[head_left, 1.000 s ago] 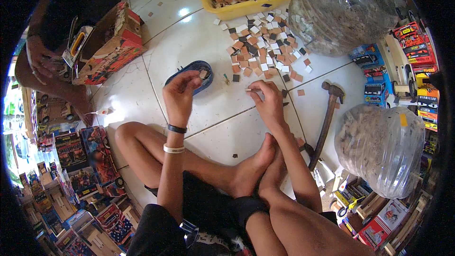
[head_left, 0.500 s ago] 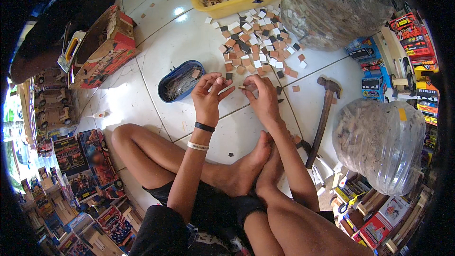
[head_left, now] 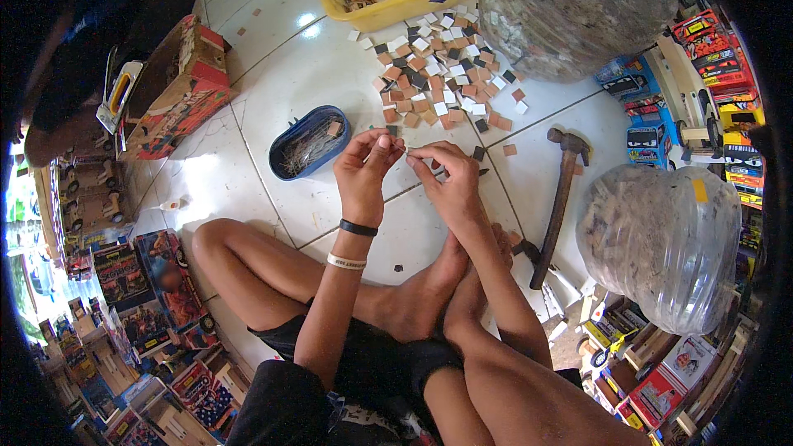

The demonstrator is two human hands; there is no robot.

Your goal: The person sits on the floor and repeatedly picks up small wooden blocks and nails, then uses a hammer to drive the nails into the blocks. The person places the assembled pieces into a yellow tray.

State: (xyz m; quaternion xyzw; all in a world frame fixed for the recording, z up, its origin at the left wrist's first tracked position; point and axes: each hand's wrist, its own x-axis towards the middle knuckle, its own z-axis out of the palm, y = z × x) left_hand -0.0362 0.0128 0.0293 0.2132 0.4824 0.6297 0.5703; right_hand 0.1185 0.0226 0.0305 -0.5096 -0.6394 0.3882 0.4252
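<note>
My left hand (head_left: 361, 172) is raised over the floor, thumb and fingertips pinched together on something too small to make out. Facing it, my right hand (head_left: 453, 186) has its thumb and forefinger closed, the tips almost touching the left fingers. What the right fingers hold is hidden. To the left of my hands lies an oval blue container (head_left: 281, 167) full of thin metal pins (head_left: 307, 149), with a small brown square on top. Just beyond my fingers spreads a pile of small square pieces (head_left: 442, 74) in brown, white and black.
A yellow basin (head_left: 396, 10) of similar squares stands at the far side. A hammer (head_left: 557, 206) lies right, beside bulging clear plastic bags (head_left: 661, 252). A cardboard box (head_left: 186, 87) stands left. Wooden toy trucks (head_left: 136, 297) line both sides. My crossed legs are near.
My right hand has moved left and its fingertips have come up to the left hand's. The small light piece that showed in the right fingers is now hidden. The view has shifted slightly.
</note>
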